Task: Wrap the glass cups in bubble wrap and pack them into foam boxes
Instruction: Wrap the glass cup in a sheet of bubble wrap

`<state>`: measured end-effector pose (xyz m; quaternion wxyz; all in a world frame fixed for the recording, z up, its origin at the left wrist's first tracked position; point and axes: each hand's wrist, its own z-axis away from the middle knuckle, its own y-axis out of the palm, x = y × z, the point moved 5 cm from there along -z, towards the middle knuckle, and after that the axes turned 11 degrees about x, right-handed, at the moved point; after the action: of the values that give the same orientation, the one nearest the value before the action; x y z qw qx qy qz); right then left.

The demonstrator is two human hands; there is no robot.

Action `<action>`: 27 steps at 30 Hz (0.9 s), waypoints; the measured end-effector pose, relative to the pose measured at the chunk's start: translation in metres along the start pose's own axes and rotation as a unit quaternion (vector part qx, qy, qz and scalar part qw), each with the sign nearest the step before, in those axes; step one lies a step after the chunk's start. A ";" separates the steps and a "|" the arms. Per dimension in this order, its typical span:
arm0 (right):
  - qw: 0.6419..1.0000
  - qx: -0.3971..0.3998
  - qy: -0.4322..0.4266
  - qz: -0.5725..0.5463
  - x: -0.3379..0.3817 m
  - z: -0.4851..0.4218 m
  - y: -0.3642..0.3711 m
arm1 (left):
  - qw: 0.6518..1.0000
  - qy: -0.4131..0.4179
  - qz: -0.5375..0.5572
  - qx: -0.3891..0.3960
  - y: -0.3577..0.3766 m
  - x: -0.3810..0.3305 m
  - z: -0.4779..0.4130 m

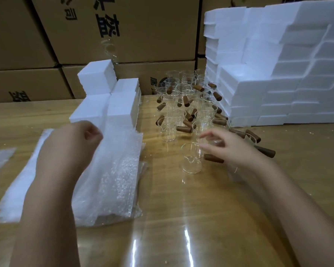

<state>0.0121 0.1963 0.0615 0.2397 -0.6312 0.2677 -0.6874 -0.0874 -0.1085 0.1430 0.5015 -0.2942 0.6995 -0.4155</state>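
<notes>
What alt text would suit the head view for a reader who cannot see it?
A person's right hand reaches toward a cluster of glass cups with brown handles on a wooden table, while the left hand, fingers curled, hovers over a stack of bubble wrap. White foam boxes stand right of the cups and behind the wrap, cardboard cartons beyond.

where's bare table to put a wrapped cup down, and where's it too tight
Biggest free patch: the wooden table near you, right of the clear bubble wrap stack and below the nearest clear glass cup. Another strip lies in front of the white foam box wall, far right. Crowded: the cluster of glass cups with brown handles left of that wall.
</notes>
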 end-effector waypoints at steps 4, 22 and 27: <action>0.981 -0.108 -0.076 -0.140 0.029 0.006 -0.011 | 0.980 0.171 0.034 -0.093 -0.007 -0.047 0.018; 0.957 -0.045 0.071 -0.279 0.020 0.012 -0.013 | 0.888 0.378 -0.032 0.259 0.093 -0.115 0.043; 0.942 -0.292 -0.076 -0.145 0.042 0.033 -0.047 | 0.895 0.320 -0.013 0.310 0.102 -0.106 0.037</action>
<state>0.0415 0.2014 0.1259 -0.0385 -0.7557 0.3432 -0.5564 -0.0178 0.0176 0.0967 0.3110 0.0160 0.6544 -0.6890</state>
